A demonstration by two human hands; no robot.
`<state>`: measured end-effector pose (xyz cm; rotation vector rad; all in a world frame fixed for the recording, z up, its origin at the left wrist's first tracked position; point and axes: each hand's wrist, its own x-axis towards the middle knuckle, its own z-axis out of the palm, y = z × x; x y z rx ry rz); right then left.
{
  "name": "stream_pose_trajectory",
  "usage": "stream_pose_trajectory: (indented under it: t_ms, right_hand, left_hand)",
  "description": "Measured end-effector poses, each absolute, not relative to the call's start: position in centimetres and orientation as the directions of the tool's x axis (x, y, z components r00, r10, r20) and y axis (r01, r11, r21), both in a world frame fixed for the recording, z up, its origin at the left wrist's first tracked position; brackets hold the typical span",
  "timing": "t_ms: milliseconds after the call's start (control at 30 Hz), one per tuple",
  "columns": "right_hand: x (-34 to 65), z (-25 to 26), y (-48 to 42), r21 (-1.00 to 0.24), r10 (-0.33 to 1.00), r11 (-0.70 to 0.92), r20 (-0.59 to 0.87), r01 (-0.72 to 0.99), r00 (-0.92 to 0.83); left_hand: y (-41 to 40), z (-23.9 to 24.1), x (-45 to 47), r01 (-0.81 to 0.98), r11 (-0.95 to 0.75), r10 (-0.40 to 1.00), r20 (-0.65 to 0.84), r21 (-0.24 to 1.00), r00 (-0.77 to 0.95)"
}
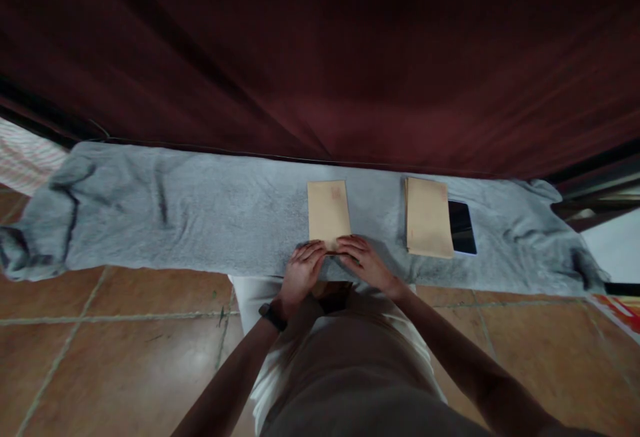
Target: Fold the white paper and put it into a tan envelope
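A tan paper envelope [329, 210] lies lengthwise in front of me on a grey cloth, with a faint reddish print near its far right corner. At its near end, my left hand [303, 269] has its fingers closed together on the left corner. My right hand [367, 265] does the same at the right corner, its fingertips pressing the paper. Between the two hands the near edge looks raised or folded, with a dark line along it. The thumbs are partly hidden. On my left wrist is a dark watch [273, 316].
To the right lies a stack of similar tan envelopes [429, 217], partly over a dark phone or tablet [462, 227]. The grey cloth [225, 210] covers a narrow long surface. A dark red curtain [320, 77] hangs behind it. Below is a tiled floor [145, 357].
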<state>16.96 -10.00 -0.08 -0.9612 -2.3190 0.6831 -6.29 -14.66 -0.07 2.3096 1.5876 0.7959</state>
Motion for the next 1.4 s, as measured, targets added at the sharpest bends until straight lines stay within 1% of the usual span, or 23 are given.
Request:
stream_pose_trajectory:
  t_ms: [167,433,667,833,1000,1133,1233,1300,1400]
  right_hand:
    - [16.3,-0.6,-10.6,-0.602,0.835,0.53,0.247,0.597,-0.493]
    - [15.4,-0.8,-10.9,-0.554,0.87,0.486,0.232,0.676,-0.436]
    - [15.2,-0.6,-11.0,-0.543,0.874,0.478,0.216,0.691,-0.435]
    - [15.4,-0.8,-10.9,-0.548,0.879,0.467,0.197,0.694,-0.435]
    - [15.3,-0.9,-11.0,-0.527,0.881,0.464,0.19,0.712,-0.434]
    - [13.8,-0.4,-12.8,-0.528,0.86,0.506,0.249,0.682,-0.445]
    - [12.3,-0.1,-14.7,-0.559,0.84,0.531,0.246,0.637,-0.484]
    - [11.7,0.0,-15.6,-0.543,0.823,0.551,0.23,0.634,-0.519]
    - [12.0,-0.1,-15.7,-0.488,0.813,0.565,0.192,0.665,-0.55]
  left_hand:
    - [-14.5,0.2,-5.8,0.82,-0.336,0.932,0.286,0.463,0.221]
    - [-14.6,-0.1,-5.5,0.835,-0.322,0.937,0.276,0.446,0.214]
    - [-15.0,-0.3,-5.1,0.862,-0.294,0.941,0.282,0.413,0.186]
    - [-16.0,-0.7,-4.8,0.859,-0.396,0.898,0.33,0.325,0.289]
    - [-17.4,-1.6,-3.5,0.84,-0.469,0.873,0.286,0.271,0.395]
    - [-18.2,-2.2,-2.6,0.857,-0.442,0.888,0.264,0.267,0.376]
    - [-18.6,-2.6,-2.4,0.858,-0.427,0.898,0.241,0.286,0.367]
    - [-18.8,-2.6,-2.4,0.86,-0.427,0.899,0.233,0.281,0.37]
    - [-19.1,-2.3,-2.3,0.875,-0.403,0.907,0.247,0.268,0.342]
